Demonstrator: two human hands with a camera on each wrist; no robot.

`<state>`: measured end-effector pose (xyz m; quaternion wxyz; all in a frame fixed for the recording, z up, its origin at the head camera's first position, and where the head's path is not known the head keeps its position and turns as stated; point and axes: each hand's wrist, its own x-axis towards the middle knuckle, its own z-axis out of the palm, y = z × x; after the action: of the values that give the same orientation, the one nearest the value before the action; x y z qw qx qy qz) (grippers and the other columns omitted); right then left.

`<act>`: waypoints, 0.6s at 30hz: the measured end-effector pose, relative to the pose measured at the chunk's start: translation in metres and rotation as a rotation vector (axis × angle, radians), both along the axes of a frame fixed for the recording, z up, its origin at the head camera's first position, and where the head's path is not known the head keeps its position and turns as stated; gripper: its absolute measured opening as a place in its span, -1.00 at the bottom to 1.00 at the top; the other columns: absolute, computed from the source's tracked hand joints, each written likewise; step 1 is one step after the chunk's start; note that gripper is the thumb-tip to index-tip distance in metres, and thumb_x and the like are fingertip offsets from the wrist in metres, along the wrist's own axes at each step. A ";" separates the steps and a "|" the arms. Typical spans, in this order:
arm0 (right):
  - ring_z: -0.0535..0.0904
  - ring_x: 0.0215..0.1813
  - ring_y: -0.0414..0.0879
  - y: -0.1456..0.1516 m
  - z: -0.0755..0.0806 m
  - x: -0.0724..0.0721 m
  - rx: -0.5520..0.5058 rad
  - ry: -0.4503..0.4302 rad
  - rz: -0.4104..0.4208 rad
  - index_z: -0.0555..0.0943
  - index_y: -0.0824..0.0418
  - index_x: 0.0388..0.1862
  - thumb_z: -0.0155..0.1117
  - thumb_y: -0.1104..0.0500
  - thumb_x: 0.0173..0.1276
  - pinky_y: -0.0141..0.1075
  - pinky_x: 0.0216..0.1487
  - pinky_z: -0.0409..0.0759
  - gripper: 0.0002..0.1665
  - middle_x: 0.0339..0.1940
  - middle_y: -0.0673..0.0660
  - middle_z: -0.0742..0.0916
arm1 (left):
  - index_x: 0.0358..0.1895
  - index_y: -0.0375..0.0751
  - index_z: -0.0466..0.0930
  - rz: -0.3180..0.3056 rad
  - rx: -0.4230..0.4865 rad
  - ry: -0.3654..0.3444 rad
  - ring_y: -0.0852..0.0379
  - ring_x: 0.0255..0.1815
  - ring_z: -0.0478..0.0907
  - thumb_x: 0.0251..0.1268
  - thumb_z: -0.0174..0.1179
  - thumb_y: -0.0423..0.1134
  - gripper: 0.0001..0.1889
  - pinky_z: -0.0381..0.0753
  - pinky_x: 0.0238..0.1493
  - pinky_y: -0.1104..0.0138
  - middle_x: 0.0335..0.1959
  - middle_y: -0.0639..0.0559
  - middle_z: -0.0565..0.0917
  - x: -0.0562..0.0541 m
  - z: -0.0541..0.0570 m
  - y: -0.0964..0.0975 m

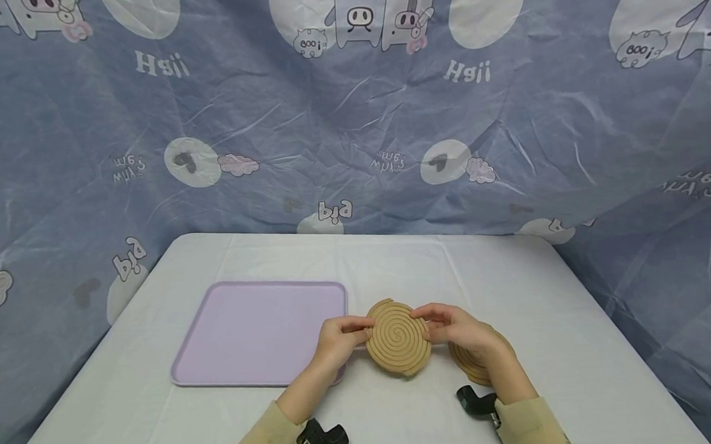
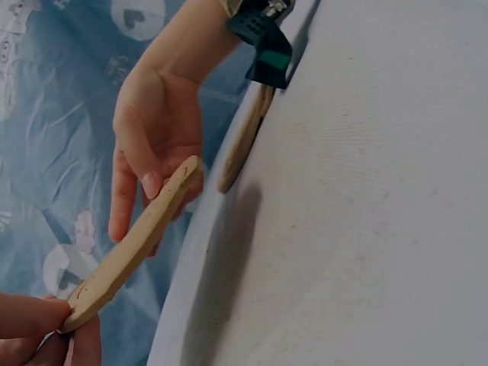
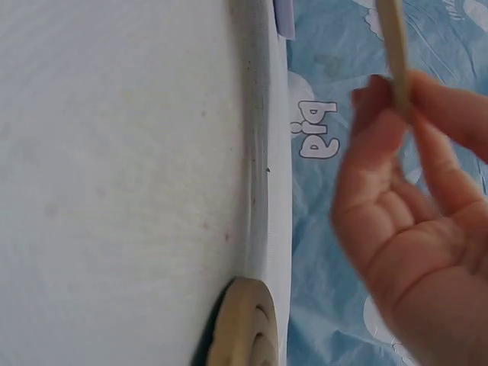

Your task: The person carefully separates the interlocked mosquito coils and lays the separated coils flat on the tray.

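**One lifted, one apparently left**

The fingers of the left hand (image 1: 336, 342) and right hand (image 1: 459, 327) pinch a flat, spiral-ridged tan coil (image 1: 398, 342), perhaps clay, near its nine and two o'clock, above the white-draped bench (image 1: 411, 420). A second coil (image 1: 468, 363), partly hidden, lies on it at four o'clock; neither is on the smooth lilac tray (image 1: 255, 334) at nine.

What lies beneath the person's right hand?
A second spiral coil lies on the white table. In the head view, the right hand and forearm cover part of it, hiding that section.
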<state>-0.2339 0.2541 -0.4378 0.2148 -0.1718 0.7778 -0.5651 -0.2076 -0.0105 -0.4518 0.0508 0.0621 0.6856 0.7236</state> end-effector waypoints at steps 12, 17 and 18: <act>0.61 -0.04 -0.03 -0.017 0.026 -0.003 -0.082 0.037 -0.053 0.41 0.33 0.23 0.26 0.19 0.30 -0.17 0.04 0.55 -0.45 0.00 0.21 0.65 | -0.15 -0.48 0.64 0.057 0.047 0.040 0.18 -0.34 0.63 0.16 0.21 -0.48 -0.81 0.63 -0.33 0.40 -0.24 -0.20 0.69 -0.013 0.024 -0.017; 0.61 -0.12 -0.07 -0.029 0.038 0.001 -0.104 0.077 -0.049 0.41 0.35 0.22 0.26 0.21 0.29 -0.18 -0.01 0.58 -0.46 -0.09 0.17 0.67 | -0.12 -0.47 0.62 0.115 0.017 0.075 0.17 -0.29 0.60 0.18 0.22 -0.44 -0.78 0.59 -0.33 0.45 -0.19 -0.25 0.67 -0.013 0.027 -0.018; 0.61 -0.13 -0.09 -0.032 0.039 0.002 -0.104 0.091 -0.059 0.42 0.35 0.21 0.27 0.21 0.28 -0.19 -0.02 0.58 -0.46 -0.09 0.17 0.66 | -0.11 -0.46 0.62 0.121 0.010 0.080 0.16 -0.28 0.60 0.17 0.23 -0.43 -0.77 0.59 -0.31 0.46 -0.17 -0.24 0.66 -0.012 0.027 -0.017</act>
<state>-0.2316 0.2218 -0.3984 0.1531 -0.1852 0.7612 -0.6024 -0.2201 -0.0278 -0.4248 -0.0209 0.0495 0.6858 0.7258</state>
